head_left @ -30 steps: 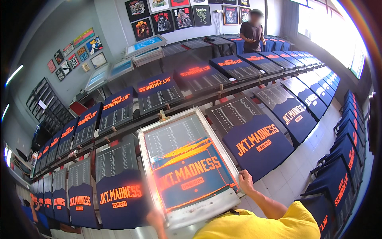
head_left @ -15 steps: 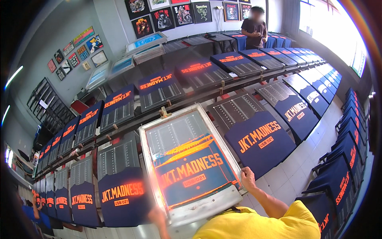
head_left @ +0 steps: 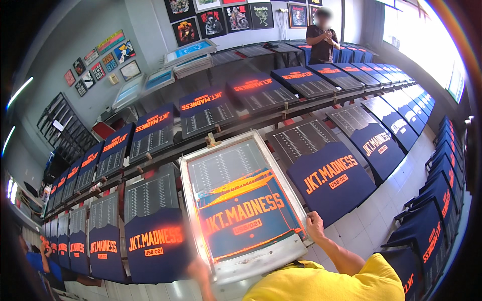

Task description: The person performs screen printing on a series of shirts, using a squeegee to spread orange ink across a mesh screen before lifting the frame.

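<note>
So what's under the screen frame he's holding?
Through the screen frame mesh, a navy shirt with orange print shows. The pallet beneath is covered. Right hand grips the frame's edge; left hand holds its near corner.

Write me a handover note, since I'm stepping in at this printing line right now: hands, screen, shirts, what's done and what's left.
Right hand grips the right edge of the printing screen frame near its bottom corner. Left hand holds the lower left corner, blurred.
The frame, smeared with orange ink, lies over one station in the near row.
Navy shirts on both sides already carry orange lettering, as does the far row.
Left: cannot tell whether the shirt under the frame is printed.
</note>
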The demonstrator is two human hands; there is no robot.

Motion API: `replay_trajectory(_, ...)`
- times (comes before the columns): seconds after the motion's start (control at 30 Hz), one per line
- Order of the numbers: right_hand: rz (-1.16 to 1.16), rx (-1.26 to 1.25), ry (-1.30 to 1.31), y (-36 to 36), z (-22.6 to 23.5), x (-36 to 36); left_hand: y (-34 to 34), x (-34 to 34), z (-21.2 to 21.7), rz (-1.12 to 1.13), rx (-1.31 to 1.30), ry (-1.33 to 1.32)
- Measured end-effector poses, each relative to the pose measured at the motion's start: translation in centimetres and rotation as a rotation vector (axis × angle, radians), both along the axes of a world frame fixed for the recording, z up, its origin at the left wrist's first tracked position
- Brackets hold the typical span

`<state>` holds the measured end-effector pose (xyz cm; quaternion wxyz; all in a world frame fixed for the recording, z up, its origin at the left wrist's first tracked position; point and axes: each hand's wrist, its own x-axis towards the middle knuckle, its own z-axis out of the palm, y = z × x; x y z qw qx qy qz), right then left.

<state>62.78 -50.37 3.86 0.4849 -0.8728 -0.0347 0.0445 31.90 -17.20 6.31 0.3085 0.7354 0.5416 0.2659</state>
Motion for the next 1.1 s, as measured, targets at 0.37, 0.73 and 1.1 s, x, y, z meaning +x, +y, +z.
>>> replay_trajectory(0.37,-0.015,0.019,-0.013,-0.1,-0.6,0.0,-0.3,0.3,0.7,0.013,0.001,0.016)
replay_trajectory(0.73,-0.025,0.013,-0.012,-0.2,-0.8,0.1,0.3,0.1,-0.8,0.036,0.038,-0.038)
replay_trajectory(1.1,-0.002,-0.002,-0.012,-0.2,-0.1,0.0,0.0,0.0,-0.9,0.03,0.037,-0.063)
